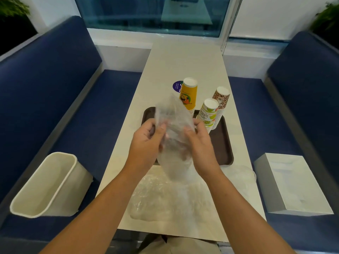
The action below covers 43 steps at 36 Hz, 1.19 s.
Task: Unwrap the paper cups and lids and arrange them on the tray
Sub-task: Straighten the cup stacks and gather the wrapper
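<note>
Three upside-down stacks of paper cups stand on the brown tray [226, 143]: a yellow stack [188, 95] at the back left, a green-and-white stack [208, 113] in front, a brown patterned stack [221, 101] at the right. Above the tray's near left part I hold a clear plastic-wrapped package [173, 129], blurred, its contents hard to make out. My left hand [146, 143] grips its left side, thumb on the front. My right hand [198, 143] grips its right side. Loose clear wrapping [165, 197] lies on the table in front of the tray.
The narrow white table [185, 61] runs between two blue benches. A white bin [49, 184] sits on the left bench, a white box [291, 184] on the right bench. More crumpled plastic [240, 171] lies by the tray's near right corner. A purple sticker [177, 86] is behind the yellow stack.
</note>
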Motion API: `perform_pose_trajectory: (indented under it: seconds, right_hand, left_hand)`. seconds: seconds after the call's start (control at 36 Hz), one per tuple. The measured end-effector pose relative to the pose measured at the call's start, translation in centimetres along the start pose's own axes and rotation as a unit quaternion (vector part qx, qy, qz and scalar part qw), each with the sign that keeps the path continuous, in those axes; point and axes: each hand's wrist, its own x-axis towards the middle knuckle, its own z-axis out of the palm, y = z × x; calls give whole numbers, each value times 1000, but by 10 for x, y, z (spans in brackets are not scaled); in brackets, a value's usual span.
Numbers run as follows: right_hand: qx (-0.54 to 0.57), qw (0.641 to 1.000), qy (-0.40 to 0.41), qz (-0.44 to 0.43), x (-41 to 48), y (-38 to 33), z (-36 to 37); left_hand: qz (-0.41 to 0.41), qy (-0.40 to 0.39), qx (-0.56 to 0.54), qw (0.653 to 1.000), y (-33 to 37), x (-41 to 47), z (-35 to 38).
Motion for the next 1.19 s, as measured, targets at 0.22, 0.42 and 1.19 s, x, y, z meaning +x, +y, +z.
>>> perform_pose_trajectory:
  seconds: [0.22, 0.42, 1.19]
  right_hand:
    - [15, 988, 149, -36, 2, -17, 2]
    - [15, 998, 55, -35, -6, -25, 4]
    - [-566, 781, -10, -262, -24, -56, -60]
  left_hand:
    - [2, 53, -52, 997, -3, 0, -14]
    - [-80, 35, -23, 996, 24, 6, -29]
    - [-149, 31, -158, 976, 55, 1, -24]
